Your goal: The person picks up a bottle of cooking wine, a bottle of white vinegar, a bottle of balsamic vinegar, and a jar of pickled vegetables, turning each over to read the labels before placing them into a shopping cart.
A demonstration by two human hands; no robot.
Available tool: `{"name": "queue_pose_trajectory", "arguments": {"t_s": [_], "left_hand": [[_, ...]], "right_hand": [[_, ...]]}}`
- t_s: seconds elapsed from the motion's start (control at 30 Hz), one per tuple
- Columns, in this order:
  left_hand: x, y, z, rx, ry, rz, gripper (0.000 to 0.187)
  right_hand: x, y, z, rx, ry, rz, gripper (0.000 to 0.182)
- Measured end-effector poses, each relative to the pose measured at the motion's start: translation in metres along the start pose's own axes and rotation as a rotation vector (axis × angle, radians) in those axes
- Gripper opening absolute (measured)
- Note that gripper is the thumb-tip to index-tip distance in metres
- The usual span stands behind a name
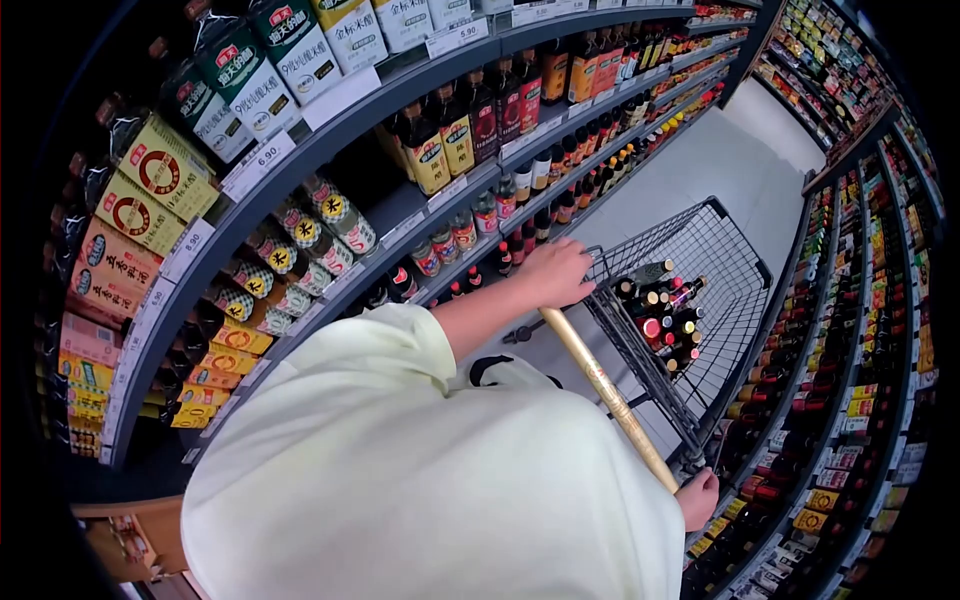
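Observation:
A black wire shopping cart [735, 235] stands in front of me, tilted in this view, with a gold-coloured push handle [610, 395]. My left hand [556, 272] is closed over the handle's far left end, beside the basket's corner. At the other end, my right hand [698, 499] is curled around the handle, partly hidden by my pale sleeve. Several dark bottles [660, 310] with red, gold and black caps are gathered in the basket, near the handle side.
On the left, curved shelves [400, 235] carry vinegar and sauce bottles above price tags [262, 163]. More stocked shelves [820, 400] line the right side, close to the cart. Grey floor [690, 160] runs ahead between them toward another product rack [830, 60].

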State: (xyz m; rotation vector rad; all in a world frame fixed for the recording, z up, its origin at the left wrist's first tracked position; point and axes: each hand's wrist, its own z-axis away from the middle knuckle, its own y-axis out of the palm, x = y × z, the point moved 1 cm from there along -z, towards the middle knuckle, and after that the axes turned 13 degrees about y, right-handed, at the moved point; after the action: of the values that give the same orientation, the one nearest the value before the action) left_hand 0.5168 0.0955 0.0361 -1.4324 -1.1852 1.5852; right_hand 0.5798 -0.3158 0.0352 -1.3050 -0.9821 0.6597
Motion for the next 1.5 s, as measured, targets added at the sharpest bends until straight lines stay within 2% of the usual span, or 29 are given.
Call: {"name": "queue_pose_trajectory", "arguments": {"t_s": [1.5], "left_hand": [[-0.014, 0.004, -0.032, 0.064, 0.008, 0.011, 0.044]], "right_hand": [[0.006, 0.006, -0.037, -0.034, 0.059, -0.044, 0.041]]}}
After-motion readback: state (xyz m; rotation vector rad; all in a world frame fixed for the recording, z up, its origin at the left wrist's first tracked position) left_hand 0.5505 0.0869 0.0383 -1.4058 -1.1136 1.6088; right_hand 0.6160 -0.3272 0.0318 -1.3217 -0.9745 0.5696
